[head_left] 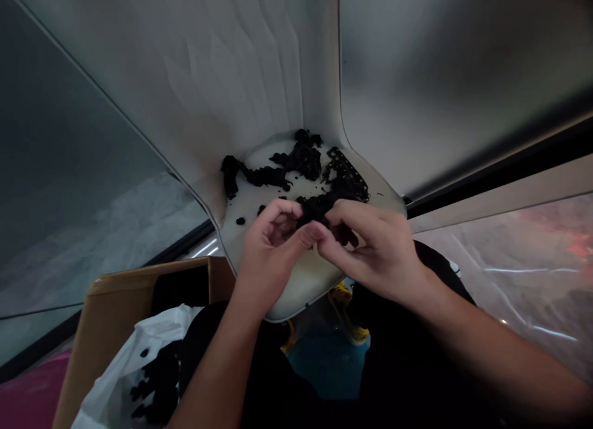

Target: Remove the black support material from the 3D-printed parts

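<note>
My left hand (271,243) and my right hand (365,246) meet over the near part of a pale rounded seat (301,280). Both are closed, thumbs and fingertips pinching a small black piece (317,209) of a dark lacy strip between them. More black scraps (296,163) lie scattered on the seat beyond my hands, and a black perforated strip (347,172) lies at the right of the pile.
A brown cardboard box (111,318) stands at lower left, holding a white plastic bag (139,361) with black pieces inside. Grey wall panels rise behind the seat. Clear plastic sheeting (519,274) covers the surface at right. My dark-clothed lap fills the bottom.
</note>
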`<move>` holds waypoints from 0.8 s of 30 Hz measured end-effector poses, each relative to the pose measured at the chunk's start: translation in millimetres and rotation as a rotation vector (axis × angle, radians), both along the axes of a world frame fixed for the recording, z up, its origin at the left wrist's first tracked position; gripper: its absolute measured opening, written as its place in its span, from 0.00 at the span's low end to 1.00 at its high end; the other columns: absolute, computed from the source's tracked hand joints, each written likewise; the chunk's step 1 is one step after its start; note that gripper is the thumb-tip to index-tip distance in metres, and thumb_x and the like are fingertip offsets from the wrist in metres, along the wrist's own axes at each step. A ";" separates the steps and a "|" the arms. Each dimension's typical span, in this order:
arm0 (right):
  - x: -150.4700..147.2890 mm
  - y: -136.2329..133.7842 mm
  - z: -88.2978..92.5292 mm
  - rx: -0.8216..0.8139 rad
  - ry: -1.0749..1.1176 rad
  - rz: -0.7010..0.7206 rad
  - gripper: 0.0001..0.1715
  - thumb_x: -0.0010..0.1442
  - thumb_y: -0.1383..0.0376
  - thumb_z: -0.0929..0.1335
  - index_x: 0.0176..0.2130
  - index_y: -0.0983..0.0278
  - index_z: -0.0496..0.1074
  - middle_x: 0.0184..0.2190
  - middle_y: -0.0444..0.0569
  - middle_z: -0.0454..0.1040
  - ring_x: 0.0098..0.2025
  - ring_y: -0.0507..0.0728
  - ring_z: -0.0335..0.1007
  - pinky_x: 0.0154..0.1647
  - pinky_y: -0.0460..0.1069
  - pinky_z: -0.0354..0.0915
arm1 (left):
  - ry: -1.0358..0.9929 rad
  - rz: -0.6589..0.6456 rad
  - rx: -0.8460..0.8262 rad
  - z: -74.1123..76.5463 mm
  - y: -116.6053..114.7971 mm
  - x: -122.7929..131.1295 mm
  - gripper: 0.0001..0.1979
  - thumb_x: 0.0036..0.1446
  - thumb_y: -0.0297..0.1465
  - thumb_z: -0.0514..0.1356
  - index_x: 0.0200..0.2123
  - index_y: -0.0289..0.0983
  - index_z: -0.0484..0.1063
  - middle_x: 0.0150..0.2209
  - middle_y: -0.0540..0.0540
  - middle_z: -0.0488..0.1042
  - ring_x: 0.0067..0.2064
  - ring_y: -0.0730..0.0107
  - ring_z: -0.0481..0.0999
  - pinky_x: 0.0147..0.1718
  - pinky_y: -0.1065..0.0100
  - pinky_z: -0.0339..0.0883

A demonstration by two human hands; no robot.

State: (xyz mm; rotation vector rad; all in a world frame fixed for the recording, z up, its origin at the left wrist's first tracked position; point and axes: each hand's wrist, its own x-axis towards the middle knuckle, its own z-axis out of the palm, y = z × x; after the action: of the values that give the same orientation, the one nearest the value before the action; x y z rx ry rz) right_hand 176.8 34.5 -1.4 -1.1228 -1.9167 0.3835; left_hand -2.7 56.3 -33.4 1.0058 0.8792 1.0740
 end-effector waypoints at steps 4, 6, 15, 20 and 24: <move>0.9 -2.5 0.7 -0.037 0.085 -0.116 0.18 0.71 0.68 0.72 0.31 0.60 0.64 0.23 0.38 0.66 0.24 0.48 0.60 0.24 0.47 0.54 | -0.024 0.066 -0.011 0.8 1.6 -1.2 0.15 0.54 0.36 0.83 0.40 0.41 0.83 0.34 0.51 0.81 0.35 0.72 0.80 0.38 0.72 0.77; 0.7 -3.7 1.3 -0.054 0.143 -0.178 0.18 0.72 0.66 0.72 0.31 0.59 0.65 0.23 0.39 0.67 0.24 0.49 0.60 0.24 0.48 0.55 | -0.015 0.115 -0.001 2.4 2.1 -3.6 0.13 0.55 0.35 0.82 0.39 0.41 0.84 0.33 0.50 0.83 0.33 0.72 0.82 0.37 0.70 0.79; -4.9 -9.2 -0.6 -0.017 0.334 -0.399 0.22 0.75 0.59 0.74 0.29 0.58 0.68 0.24 0.42 0.68 0.26 0.52 0.60 0.29 0.53 0.57 | -0.216 -0.030 -0.077 12.6 4.6 -12.9 0.09 0.59 0.35 0.80 0.36 0.42 0.85 0.33 0.51 0.82 0.31 0.73 0.83 0.37 0.71 0.81; 0.1 -0.5 5.6 -0.215 0.291 -0.275 0.24 0.75 0.59 0.74 0.28 0.59 0.67 0.23 0.41 0.65 0.25 0.51 0.57 0.28 0.51 0.56 | -0.184 -0.108 -0.019 6.4 3.4 -8.8 0.10 0.62 0.38 0.78 0.38 0.42 0.83 0.35 0.51 0.81 0.34 0.73 0.84 0.40 0.71 0.81; 10.0 5.7 7.5 -0.233 0.101 -0.203 0.20 0.70 0.56 0.77 0.32 0.58 0.69 0.28 0.45 0.69 0.31 0.56 0.64 0.33 0.53 0.61 | 0.071 -0.088 0.085 6.2 1.7 -7.4 0.11 0.60 0.36 0.80 0.41 0.42 0.85 0.37 0.49 0.84 0.38 0.68 0.85 0.41 0.69 0.81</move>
State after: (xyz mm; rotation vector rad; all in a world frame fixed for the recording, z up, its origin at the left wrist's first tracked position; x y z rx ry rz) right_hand 186.8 40.2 6.1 -1.4087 -1.6825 0.5505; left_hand -10.1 58.0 -27.2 1.1491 0.8443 1.0135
